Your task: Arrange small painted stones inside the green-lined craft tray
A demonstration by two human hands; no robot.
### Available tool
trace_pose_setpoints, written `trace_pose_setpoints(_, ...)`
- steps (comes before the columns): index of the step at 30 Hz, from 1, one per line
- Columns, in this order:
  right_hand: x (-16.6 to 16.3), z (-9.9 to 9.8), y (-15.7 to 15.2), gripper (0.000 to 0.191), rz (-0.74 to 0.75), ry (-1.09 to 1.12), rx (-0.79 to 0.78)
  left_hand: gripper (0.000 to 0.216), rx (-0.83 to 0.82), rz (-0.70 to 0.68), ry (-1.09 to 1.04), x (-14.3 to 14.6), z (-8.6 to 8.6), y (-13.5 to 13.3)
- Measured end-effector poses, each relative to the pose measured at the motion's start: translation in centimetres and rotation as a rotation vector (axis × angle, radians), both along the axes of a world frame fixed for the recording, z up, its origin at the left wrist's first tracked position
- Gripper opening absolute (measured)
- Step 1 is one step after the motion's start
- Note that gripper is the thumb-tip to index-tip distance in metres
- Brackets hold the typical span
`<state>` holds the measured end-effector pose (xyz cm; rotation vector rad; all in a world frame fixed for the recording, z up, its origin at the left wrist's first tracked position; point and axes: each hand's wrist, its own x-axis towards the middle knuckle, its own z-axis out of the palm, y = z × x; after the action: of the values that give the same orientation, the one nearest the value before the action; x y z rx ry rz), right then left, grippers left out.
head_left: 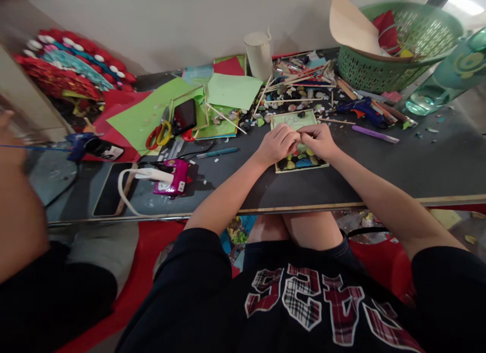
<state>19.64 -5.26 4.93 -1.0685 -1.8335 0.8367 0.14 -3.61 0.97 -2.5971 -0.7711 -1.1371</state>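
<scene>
Your left hand (280, 142) and right hand (320, 139) are over the frame (311, 119), with stones (304, 163) inside its near end. Left of it you have a pen (217, 152), scissors (160, 130) and, farthest, a phone (113, 190); right, a marker (375, 134); behind it, pebbles (291, 108) and a cylinder (259, 57); behind and right, a glue gun (365, 110), basket (353, 70) and bottle (448, 82).

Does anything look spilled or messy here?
Yes: small multicoloured stones and thin pale sticks lie jumbled behind the pale rectangular frame, and tiny white scraps speckle the dark grey tabletop. They look spilled, being loose and unsorted.
</scene>
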Motion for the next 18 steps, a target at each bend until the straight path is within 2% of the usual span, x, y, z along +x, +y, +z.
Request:
trace_pose_setpoints(3, 0.9, -0.6, 0.6, 0.033, -0.091, -0.055, 0.058, 0.041, -0.016, -0.025, -0.024, 0.0, 0.1, -0.3)
trace_pose_setpoints(7, 1.9, -0.9, 1.0, 0.023, -0.046, -0.365, 0.297, 0.04, -0.108, 0.025, -0.078, 0.2, 0.1, 0.2)
trace_pose_setpoints(9, 2.1, -0.8, 1.0, 0.021, -0.052, -0.447, 0.358, 0.04, -0.158, 0.042, -0.11, 0.3, -0.1, 0.5)
trace_pose_setpoints(14, 2.1, -0.6, 0.9, 0.03, -0.089, -0.38, 0.411, 0.046, -0.283, 0.028, -0.128, 0.1, -0.3, 0.7)
trace_pose_setpoints(18, 2.0, -0.6, 0.9, 0.038, -0.106, -0.347, 0.421, 0.052, -0.398, -0.039, -0.157, -0.1, 0.1, 0.5)
